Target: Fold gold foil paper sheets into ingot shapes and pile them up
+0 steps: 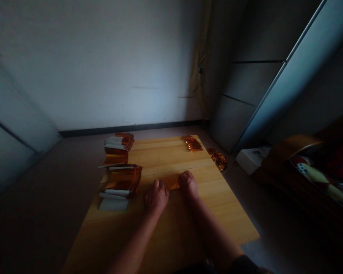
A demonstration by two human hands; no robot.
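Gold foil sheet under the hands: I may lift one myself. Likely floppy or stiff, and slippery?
Probably floppy and light: the thin gold foil sheet lies flat between left hand and right hand, and the stacked gold sheets nearby curl. Its glossy face may slide on the smooth wooden board.

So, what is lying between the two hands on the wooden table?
A small gold sheet of paper lies there, on the table; the left hand and the right hand seem to press on its ends. The head view shows it.
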